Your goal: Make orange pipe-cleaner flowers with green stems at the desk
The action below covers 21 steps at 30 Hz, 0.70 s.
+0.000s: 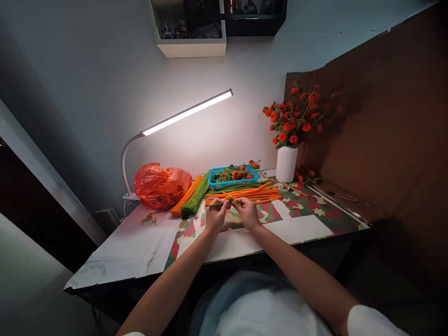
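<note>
My left hand (pixel 216 216) and my right hand (pixel 248 214) meet above the table's middle, thumbs and fingertips pinched together. Between them is a small piece of green pipe cleaner (pixel 217 204) with a bit of orange at its centre; one green end sticks out by each hand. Its exact shape is too small to make out. Just behind my fingers, loose orange pipe cleaners (pixel 262 194) lie spread sideways, with green pipe cleaners (pixel 245 187) beyond them.
A bundle of green pipe cleaners (pixel 196 196) lies beside an orange bundle (pixel 187 196) and an orange plastic bag (pixel 159 186). Behind stands a blue basket (pixel 234 183) of finished flowers. A white vase (pixel 286 164) holds red-orange flowers; a lit lamp (pixel 189 112) arches overhead.
</note>
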{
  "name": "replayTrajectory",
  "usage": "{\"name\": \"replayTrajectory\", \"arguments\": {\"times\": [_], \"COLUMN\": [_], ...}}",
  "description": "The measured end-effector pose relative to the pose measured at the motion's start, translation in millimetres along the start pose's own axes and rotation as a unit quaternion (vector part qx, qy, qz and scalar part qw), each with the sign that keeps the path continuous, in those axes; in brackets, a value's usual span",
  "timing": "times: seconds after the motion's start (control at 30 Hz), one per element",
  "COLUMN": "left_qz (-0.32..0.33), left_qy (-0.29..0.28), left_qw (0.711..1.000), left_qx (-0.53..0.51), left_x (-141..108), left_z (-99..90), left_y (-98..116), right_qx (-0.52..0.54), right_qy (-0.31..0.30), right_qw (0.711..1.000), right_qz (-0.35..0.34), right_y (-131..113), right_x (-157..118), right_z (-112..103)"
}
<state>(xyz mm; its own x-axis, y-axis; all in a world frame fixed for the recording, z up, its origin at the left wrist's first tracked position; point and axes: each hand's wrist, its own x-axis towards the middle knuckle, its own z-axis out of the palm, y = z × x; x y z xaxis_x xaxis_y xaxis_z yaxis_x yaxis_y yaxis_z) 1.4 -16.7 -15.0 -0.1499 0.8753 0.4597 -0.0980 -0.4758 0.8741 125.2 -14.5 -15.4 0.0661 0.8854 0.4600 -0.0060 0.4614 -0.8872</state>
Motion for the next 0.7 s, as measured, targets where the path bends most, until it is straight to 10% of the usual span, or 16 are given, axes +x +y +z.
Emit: {"name": "replayTrajectory", "arguments": {"times": [0.4, 0.53, 0.7], "left_qz": [0.025, -0.014, -0.100], "left_qy": [-0.045, -0.047, -0.042], "left_qw": [0.998, 0.999, 0.993], "left_qx": [-0.026, -0.021, -0.043], "left_x": [0, 3, 4], "left_z": [0.6, -2.1, -1.6], "left_y": [11, 9, 5], "right_qx": [0.358, 0.267, 0.013], "right_qy": [-0.234, -0.173, 0.001], "right_qw": [0.833, 0.904, 1.000], "right_qz": [0.350, 0.285, 0.009], "right_y": [-12, -9, -7], "right_x": [1, 0, 2], "right_z": [-12, -11, -14]}}
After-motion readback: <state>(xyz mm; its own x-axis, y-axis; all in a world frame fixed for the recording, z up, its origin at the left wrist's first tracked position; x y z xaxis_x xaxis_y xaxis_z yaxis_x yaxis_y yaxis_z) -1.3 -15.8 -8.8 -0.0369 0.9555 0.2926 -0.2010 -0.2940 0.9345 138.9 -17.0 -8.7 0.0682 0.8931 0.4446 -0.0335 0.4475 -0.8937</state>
